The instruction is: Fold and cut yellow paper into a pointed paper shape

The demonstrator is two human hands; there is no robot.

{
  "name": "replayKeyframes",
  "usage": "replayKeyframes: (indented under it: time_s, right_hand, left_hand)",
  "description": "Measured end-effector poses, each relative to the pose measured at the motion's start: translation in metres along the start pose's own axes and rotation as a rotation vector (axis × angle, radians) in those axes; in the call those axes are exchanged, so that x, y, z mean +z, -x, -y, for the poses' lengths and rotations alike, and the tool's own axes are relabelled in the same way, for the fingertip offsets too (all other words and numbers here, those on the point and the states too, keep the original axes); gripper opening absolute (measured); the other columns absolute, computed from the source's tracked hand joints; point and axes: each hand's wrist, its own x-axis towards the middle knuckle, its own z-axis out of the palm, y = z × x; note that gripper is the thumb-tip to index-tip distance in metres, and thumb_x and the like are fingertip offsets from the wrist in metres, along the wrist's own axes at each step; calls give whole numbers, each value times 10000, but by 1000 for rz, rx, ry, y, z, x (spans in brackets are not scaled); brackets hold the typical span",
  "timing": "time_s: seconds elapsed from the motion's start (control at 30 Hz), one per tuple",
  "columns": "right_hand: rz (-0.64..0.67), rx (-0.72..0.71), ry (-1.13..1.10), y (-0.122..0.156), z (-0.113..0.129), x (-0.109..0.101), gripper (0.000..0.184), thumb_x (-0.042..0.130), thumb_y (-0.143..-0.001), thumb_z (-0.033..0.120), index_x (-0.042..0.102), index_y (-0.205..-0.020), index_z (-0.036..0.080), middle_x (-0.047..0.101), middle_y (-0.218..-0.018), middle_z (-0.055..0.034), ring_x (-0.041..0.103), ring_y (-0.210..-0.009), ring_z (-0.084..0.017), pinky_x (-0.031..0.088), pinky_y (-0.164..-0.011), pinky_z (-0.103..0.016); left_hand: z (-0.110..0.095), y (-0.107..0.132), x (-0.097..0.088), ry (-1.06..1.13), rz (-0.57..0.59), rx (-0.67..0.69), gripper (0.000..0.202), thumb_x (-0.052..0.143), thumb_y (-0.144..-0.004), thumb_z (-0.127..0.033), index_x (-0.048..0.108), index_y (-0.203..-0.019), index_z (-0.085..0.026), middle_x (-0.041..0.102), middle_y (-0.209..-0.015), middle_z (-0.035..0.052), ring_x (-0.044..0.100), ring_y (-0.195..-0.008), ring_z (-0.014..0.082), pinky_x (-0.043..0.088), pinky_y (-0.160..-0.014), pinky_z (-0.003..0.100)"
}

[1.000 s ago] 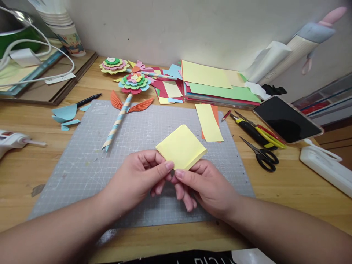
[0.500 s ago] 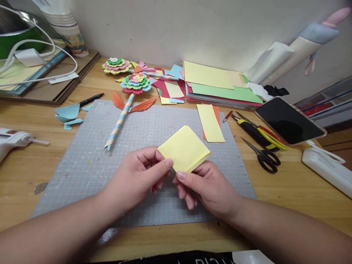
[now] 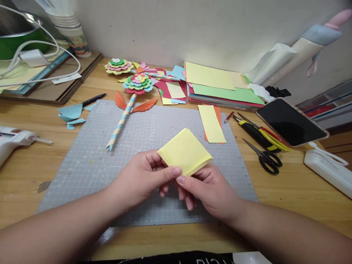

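Yellow paper [image 3: 186, 151]: left hand [image 3: 148, 178] and right hand [image 3: 210, 189] are pinching its near corner, likely keeping folds flat; mat [image 3: 88, 176] is lying beneath.

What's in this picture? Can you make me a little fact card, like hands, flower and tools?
Left hand: pinching folded yellow paper
Right hand: pinching the same paper near its bottom corner
Below the hands: gray mat
Flower: colorful layered paper flower, with a striped stem and orange pleated leaves
Right of mat: scissors, phone
Left of mat: white glue gun
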Motion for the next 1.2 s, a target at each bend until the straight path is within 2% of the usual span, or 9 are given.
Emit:
replayKeyframes:
  time_s: [0.17,0.37,0.57,0.67,0.8,0.93,1.03,1.2]
  right_hand:
    - [36,-1,-4,-2,2,-1,286,630,-842,411,645,-699,165,599,-581,18,483,-397,-54,346,-369,-179]
    - [-18,60,-115,-2,1,-3,243,663,-801,382,638,-707,159,606,-526,31,475,-345,-48,290,-334,-169]
    - [-16,85,-186,-2,4,-2,235,672,-771,368,637,-674,157,615,-486,31,464,-310,-44,276,-309,-158]
    - [-23,70,-219,-3,5,-2,248,685,-774,383,629,-683,160,619,-478,37,456,-296,-37,256,-295,-146]
    - [-20,24,-239,-6,4,-4,283,694,-802,426,637,-736,157,629,-497,42,471,-303,-34,277,-297,-137]
    - [-31,-50,-209,-10,1,-7,276,693,-832,421,656,-805,150,649,-559,34,548,-362,-51,353,-330,-139]
    - [-49,-87,-210,-12,0,-8,253,681,-855,403,652,-816,155,651,-593,36,580,-394,-60,406,-353,-145]
    - [-79,-117,-259,-13,1,-10,256,662,-864,419,656,-824,166,653,-620,34,594,-408,-66,410,-351,-147]
  left_hand:
    - [-1,2,-1,-64,-44,-15,265,682,-807,-383,629,-668,-163,584,-489,-26,510,-462,99,426,-502,225]
    - [-3,3,-7,-50,-185,71,252,681,-832,-361,660,-679,-162,616,-519,-24,517,-464,79,401,-510,206]
    - [-6,4,-7,35,-193,91,235,665,-829,-332,687,-675,-156,666,-586,1,543,-455,86,427,-488,217]
    - [-7,4,-7,21,-206,117,232,658,-832,-326,686,-676,-156,647,-553,-3,547,-460,92,430,-493,219]
    - [-6,1,-8,33,-243,143,230,649,-836,-329,671,-679,-162,619,-539,-14,537,-467,93,423,-484,217]
    - [-5,-2,-10,35,-284,147,241,649,-834,-344,661,-680,-159,623,-560,-9,525,-457,88,421,-485,220]
    - [-3,-1,-11,-44,-335,167,250,631,-852,-363,661,-700,-167,613,-554,-11,531,-481,102,435,-513,231]
    - [-4,5,-9,-351,-412,239,292,578,-893,-370,640,-679,-182,601,-548,-18,520,-517,107,407,-545,239]
